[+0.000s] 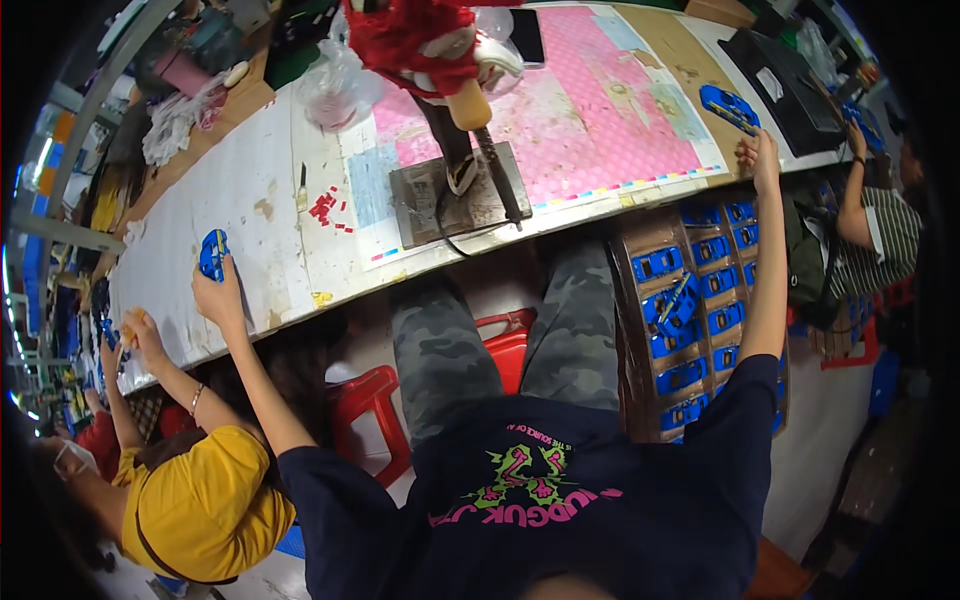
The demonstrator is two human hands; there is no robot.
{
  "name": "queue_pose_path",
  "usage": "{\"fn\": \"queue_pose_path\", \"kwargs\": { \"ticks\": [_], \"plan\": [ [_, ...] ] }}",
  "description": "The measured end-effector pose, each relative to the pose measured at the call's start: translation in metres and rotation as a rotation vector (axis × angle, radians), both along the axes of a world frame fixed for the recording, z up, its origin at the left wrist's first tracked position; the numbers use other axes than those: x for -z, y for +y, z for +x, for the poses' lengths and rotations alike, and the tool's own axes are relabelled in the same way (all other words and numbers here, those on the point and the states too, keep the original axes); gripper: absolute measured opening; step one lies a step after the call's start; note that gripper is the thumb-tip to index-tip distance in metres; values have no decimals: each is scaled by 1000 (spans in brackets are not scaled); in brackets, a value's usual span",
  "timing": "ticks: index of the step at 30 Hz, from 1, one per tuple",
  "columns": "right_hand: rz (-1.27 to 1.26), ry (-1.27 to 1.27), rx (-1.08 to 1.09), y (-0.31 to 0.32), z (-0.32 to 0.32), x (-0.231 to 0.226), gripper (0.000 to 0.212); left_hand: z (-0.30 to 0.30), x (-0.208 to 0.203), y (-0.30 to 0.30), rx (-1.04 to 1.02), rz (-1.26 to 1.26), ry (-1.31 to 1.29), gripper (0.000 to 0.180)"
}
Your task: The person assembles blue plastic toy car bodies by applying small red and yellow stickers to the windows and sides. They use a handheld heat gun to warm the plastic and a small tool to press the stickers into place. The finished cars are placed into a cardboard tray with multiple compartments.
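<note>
My left hand [218, 297] is closed around the near end of a blue toy car [213, 254], over the white left part of the workbench. Stretched out to the far right, my right hand [760, 157] has its fingers curled and grips the near end of another blue toy car [730, 108] with yellow markings. Beside my right leg, a brown tray [643, 238] holds rows of similar blue toy cars. One car [677, 303] lies tilted on top of the others there.
A red-wrapped stand machine [460, 110] rises from a metal base plate [405, 205] at the bench's middle. Small red pieces [326, 209] lie left of it. A black bin [785, 90] stands far right. Co-workers sit on both sides, one in a yellow shirt [205, 500].
</note>
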State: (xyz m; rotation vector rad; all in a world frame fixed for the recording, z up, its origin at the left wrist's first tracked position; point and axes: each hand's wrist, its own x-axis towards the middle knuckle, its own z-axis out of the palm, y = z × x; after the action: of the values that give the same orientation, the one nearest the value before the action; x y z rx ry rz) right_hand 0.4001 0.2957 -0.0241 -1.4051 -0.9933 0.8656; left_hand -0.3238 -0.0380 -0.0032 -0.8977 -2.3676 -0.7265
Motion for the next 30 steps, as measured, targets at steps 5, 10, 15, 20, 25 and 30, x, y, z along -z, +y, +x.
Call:
{"fn": "queue_pose_path", "kwargs": {
  "ticks": [5, 10, 15, 20, 25, 30],
  "plan": [
    [-56, -126, -24, 28, 4, -4, 38, 22, -6, 12, -113, -166, 461, 29],
    [-95, -164, -61, 33, 5, -3, 38, 76, -14, 34, 636, -61, 104, 12],
    [-152, -113, -88, 12, -12, -11, 41, 125, -17, 53, 741, -79, -23, 8],
    [0, -164, -83, -31, -38, -19, 39, 133, -11, 52, 733, -76, -12, 9],
    [37, -204, -57, -47, -53, -13, 35, 134, -11, 40, 727, -73, -42, 9],
    [139, 18, -153, -83, -74, -11, 18, 140, -9, 36, 665, -88, -49, 11]
  ]
}}
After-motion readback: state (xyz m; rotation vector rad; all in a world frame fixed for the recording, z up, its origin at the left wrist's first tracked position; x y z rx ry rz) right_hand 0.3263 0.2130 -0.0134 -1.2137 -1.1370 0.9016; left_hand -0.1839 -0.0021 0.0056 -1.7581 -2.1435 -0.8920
